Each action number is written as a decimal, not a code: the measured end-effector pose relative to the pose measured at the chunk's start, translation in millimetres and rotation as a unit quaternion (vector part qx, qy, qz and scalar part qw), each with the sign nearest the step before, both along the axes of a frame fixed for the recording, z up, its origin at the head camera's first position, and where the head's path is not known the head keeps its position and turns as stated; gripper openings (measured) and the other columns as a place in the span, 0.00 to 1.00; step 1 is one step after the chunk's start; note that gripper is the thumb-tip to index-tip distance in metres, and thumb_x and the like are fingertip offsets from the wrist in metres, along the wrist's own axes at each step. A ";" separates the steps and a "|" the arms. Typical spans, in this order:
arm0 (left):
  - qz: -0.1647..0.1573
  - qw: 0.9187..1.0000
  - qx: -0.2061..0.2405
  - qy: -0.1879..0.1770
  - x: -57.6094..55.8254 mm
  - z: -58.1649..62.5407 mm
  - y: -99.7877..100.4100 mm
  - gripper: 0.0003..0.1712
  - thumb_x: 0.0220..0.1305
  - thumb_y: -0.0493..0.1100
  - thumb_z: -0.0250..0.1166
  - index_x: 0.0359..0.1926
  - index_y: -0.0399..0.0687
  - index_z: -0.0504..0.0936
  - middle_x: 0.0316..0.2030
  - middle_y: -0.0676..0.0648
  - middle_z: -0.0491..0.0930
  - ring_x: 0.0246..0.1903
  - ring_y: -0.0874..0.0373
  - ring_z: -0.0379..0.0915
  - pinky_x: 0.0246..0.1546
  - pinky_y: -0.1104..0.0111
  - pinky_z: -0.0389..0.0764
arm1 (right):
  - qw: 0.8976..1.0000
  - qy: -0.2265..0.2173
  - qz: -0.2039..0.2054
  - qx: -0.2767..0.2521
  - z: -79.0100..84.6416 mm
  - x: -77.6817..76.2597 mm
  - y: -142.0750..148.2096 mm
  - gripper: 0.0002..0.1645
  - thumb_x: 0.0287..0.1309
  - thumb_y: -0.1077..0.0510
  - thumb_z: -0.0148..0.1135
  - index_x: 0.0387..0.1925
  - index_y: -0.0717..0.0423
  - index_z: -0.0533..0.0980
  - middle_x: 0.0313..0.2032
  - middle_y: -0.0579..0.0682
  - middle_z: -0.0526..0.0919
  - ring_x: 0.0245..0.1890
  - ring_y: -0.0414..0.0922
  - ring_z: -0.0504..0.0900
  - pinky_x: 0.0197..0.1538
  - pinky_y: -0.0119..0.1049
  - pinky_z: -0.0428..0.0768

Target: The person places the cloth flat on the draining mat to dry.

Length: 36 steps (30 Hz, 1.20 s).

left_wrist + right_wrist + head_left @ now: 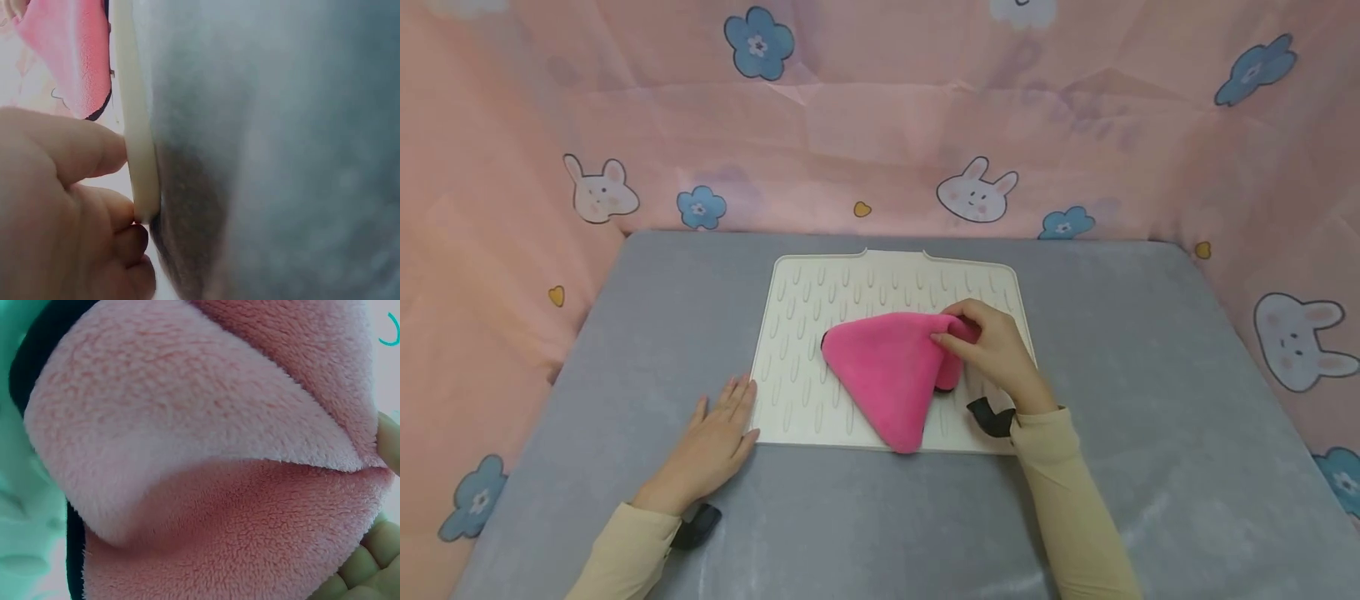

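Observation:
A bright pink plush cloth [883,367] with dark edging lies folded over a cream ridged mat [793,358]. My right hand [1000,354] pinches the cloth's upper right part between thumb and fingers; in the right wrist view the fleecy cloth [187,406] is gathered at the fingertips [389,444]. Its lower point hangs down to the mat's front edge. My left hand [703,454] rests flat at the mat's front left corner, fingers extended. Seen from the left wrist, the thumb and fingers touch the side rim of the mat [136,125].
A grey covered table [850,517] lies beneath the mat and extends on every side of it. Pink patterned fabric [850,125] hangs behind the table and along both sides. Black straps [696,527] sit at both wrists.

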State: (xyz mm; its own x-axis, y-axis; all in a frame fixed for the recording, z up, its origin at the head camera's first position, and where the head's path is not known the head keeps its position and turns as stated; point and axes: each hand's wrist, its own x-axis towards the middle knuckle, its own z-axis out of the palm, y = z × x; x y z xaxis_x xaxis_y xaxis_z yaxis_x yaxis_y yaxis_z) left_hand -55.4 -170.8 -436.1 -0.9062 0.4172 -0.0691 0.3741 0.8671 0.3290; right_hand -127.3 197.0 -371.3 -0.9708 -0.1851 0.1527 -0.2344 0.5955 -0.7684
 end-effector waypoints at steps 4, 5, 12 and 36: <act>-0.006 1.000 -0.010 0.022 -2.0 1.2 -1.8 0.35 0.66 0.42 0.58 0.66 0.27 0.57 0.68 0.33 0.53 0.68 0.38 0.47 0.62 0.38 0.46 | 1.000 -0.015 0.005 0.006 -4.4 0.6 -1.1 0.14 0.52 0.59 0.69 0.40 0.60 0.77 0.37 0.53 0.80 0.35 0.48 0.74 0.38 0.40 0.74; -0.006 1.000 -0.010 0.027 -2.5 2.5 -1.8 0.35 0.65 0.42 0.59 0.66 0.27 0.59 0.68 0.33 0.55 0.68 0.38 0.48 0.61 0.38 0.46 | 1.000 -0.021 0.007 0.007 -5.7 0.2 -0.9 0.14 0.52 0.59 0.69 0.40 0.59 0.77 0.36 0.53 0.80 0.35 0.47 0.73 0.38 0.40 0.74; 0.035 0.996 0.042 0.068 -13.5 11.5 5.3 0.23 0.62 0.40 0.62 0.56 0.30 0.74 0.62 0.31 0.64 0.64 0.35 0.56 0.59 0.36 0.52 | 0.996 -0.078 0.039 0.010 -12.8 -1.4 2.2 0.13 0.55 0.56 0.67 0.41 0.58 0.77 0.31 0.51 0.77 0.31 0.46 0.73 0.35 0.37 0.73; 0.190 0.928 0.314 -0.061 -89.0 13.1 95.5 0.19 0.66 0.44 0.58 0.52 0.35 0.78 0.47 0.38 0.80 0.47 0.46 0.77 0.48 0.55 0.76 | 0.986 -0.095 0.118 -0.072 -22.4 0.1 27.6 0.11 0.67 0.57 0.53 0.39 0.59 0.78 0.34 0.49 0.79 0.37 0.45 0.74 0.43 0.32 0.73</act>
